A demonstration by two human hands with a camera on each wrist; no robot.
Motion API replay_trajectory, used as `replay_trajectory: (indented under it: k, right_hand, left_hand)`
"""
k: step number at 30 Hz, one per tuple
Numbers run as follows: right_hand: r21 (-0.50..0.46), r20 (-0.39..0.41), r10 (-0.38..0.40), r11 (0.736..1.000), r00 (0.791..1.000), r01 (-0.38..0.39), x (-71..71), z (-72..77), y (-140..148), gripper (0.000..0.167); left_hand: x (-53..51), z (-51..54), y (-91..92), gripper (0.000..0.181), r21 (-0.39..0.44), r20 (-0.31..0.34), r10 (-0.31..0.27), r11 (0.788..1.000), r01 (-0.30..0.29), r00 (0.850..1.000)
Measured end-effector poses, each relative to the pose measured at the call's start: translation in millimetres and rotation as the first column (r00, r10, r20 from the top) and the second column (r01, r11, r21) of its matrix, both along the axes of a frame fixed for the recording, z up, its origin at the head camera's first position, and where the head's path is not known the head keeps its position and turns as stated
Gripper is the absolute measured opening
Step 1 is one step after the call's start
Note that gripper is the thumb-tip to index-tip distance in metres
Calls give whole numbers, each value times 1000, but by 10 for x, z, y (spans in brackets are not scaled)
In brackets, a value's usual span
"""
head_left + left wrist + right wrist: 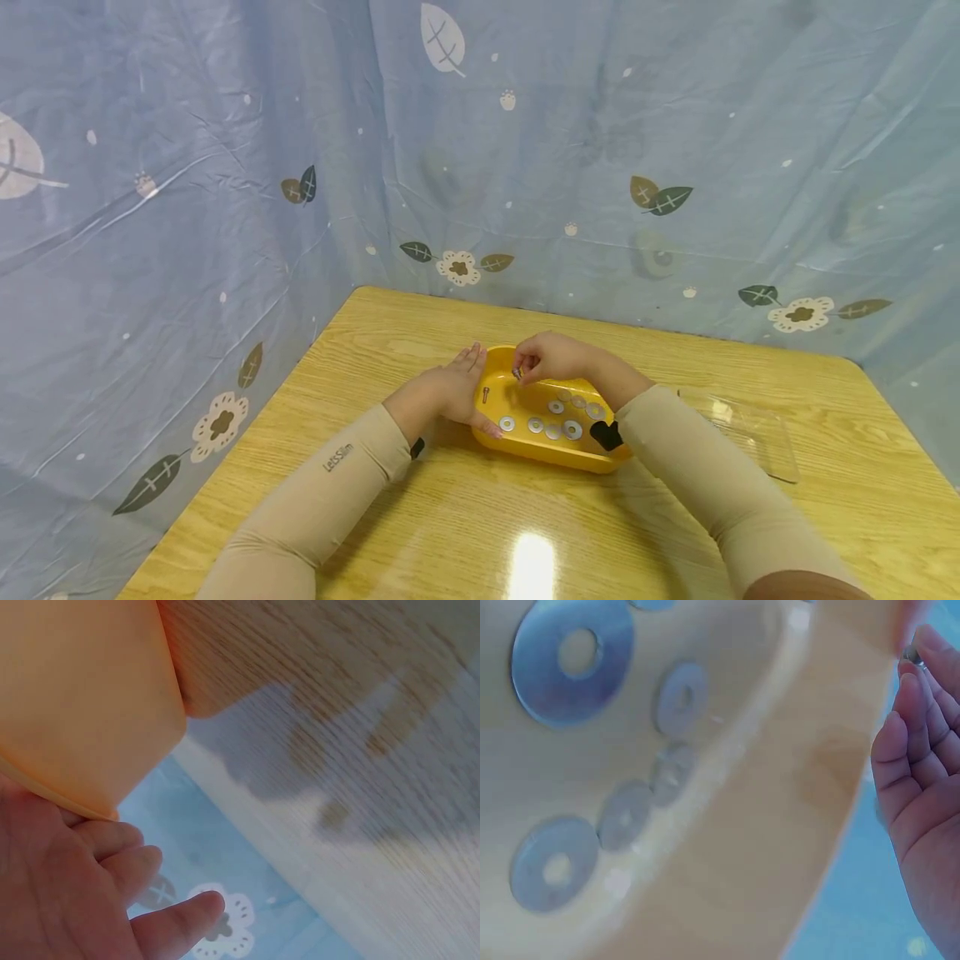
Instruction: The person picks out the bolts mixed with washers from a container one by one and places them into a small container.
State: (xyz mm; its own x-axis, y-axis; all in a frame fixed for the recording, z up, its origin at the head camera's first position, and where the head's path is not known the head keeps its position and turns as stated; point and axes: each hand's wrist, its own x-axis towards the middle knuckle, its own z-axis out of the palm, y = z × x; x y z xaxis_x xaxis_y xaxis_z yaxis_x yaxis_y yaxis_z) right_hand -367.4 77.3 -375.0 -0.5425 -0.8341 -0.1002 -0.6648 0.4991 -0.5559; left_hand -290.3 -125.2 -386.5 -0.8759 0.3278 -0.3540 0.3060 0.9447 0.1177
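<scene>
Between thumb and fingertips, my right hand [551, 358] pinches a small metal screw [517, 374] above the far left part of a yellow tray [540, 452]. In the right wrist view only the shiny end of the screw [913, 655] shows past the fingertips. My left hand [453, 390] rests against the tray's left end, fingers extended and thumb along the near rim. Another screw [486, 395] lies in the tray near that hand. Several flat metal washers [572, 430] are spread over the tray floor, some of them touching.
A clear plastic lid or case [757, 437] lies right of the tray, partly behind the right sleeve. The wooden table [450, 533] is bordered at the back and left by a blue patterned curtain [525, 208]. A black patch [606, 435] shows by the right forearm.
</scene>
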Motion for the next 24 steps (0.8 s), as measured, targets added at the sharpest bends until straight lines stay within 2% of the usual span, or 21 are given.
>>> replay_trajectory:
  k: [8,15,24]
  right_hand:
    - [-36,-1,-47,998,999,47,52,281,288,15]
    - [-82,-75,-95,993,993,88,162,506,635,14]
    - [-148,-40,-243,961,969,235,284,675,1197,14]
  left_hand:
    - [-9,1,4,145,23,-3,-2,1000,2,1000]
    - [-3,14,0,143,15,-3,-9,1000,9,1000]
    - [-17,-26,-7,143,33,-16,-15,999,15,1000]
